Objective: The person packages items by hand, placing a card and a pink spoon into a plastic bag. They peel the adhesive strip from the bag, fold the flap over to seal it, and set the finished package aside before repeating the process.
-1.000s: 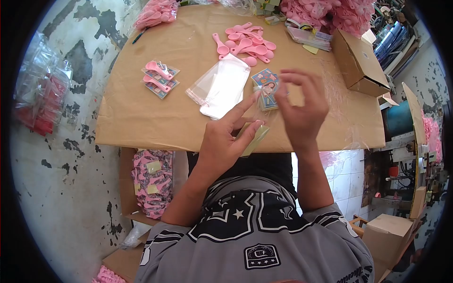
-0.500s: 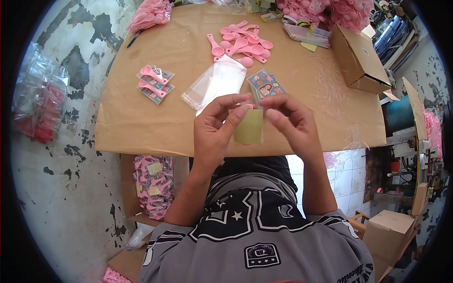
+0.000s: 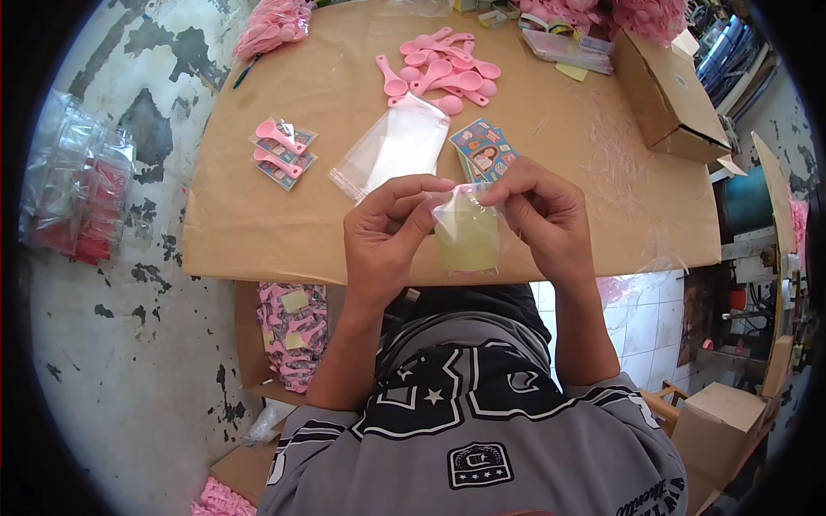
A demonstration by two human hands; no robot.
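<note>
Between my two hands hangs a clear plastic bag (image 3: 467, 236) with a pale yellow-green card back showing through it and a bit of pink near its top. My left hand (image 3: 387, 228) pinches the upper left corner of the bag. At the upper right corner, the fingertips of my right hand (image 3: 544, 215) are closed on the plastic. Just beyond lies a stack of printed blue cards (image 3: 483, 155). Left of the cards is a pile of clear bags (image 3: 396, 142). Farther back sits a heap of pink spoons (image 3: 443, 73). Packed spoons with cards (image 3: 282, 153) lie at the left.
A cardboard box (image 3: 667, 95) stands at the table's right edge. Bagged pink spoons (image 3: 274, 30) lie at the back left, near a pen (image 3: 245, 72). Below the table's left side, an open carton holds packed spoons (image 3: 292, 331). Plastic bags (image 3: 73, 185) hang on the left wall.
The clear bag's top now shows stretched between both hands, with its plastic folded over the card. My right hand has closed on its corner. The view has shifted slightly.
</note>
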